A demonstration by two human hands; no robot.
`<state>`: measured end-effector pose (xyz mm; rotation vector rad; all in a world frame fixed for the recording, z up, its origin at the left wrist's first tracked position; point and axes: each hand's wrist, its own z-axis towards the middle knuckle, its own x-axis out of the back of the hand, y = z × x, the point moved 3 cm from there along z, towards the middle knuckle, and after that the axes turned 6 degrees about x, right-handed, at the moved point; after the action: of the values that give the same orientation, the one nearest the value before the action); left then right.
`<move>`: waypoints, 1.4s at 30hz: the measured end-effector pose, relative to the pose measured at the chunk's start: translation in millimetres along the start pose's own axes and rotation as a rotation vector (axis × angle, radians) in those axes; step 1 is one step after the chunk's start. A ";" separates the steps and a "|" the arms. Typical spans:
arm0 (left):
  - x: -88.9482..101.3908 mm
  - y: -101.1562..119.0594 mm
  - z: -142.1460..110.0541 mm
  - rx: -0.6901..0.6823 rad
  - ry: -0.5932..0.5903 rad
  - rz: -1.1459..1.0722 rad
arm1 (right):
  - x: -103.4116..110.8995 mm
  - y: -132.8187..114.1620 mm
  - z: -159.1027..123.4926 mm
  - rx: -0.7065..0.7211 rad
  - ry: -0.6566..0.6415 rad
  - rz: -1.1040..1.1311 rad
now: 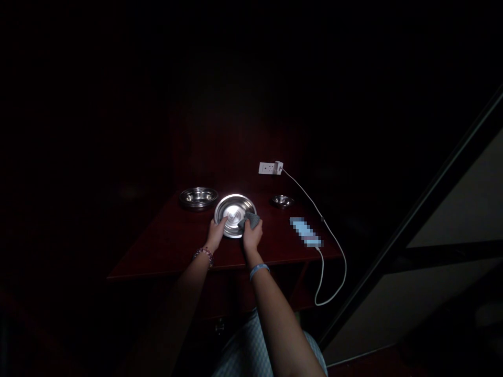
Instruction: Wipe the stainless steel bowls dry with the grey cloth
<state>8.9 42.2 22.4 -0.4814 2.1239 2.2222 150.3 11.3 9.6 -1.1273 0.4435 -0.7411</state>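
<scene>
L hand (217, 234) gripping steel bowl (234, 209), R hand (252, 234) clutching grey cloth (250, 220) w/ bowl, dark red table (165, 251) below

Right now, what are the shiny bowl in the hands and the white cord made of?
The shiny bowl looks like smooth, polished metal, likely stainless steel: it is silvery, with bright glints inside and along its rim. The white cord seems to be bendy plastic or rubber, since it curves in a loose loop.

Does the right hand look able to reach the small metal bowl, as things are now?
Probably yes: nothing visible blocks the right hand from the small metal bowl, but it should first release the grey cloth.
</scene>
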 end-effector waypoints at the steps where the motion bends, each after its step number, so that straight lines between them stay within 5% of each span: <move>1: 0.2 -0.1 0.0 0.008 0.005 0.002 | 0.0 0.0 0.0 0.000 0.001 0.002; 42: 0.0 -3.6 2.9 -0.063 -0.043 0.010 | 0.6 -0.4 -0.4 0.019 0.007 -0.003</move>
<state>9.2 45.3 19.0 -0.4223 2.0452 2.2892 150.3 10.4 9.9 -1.1078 0.4396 -0.7510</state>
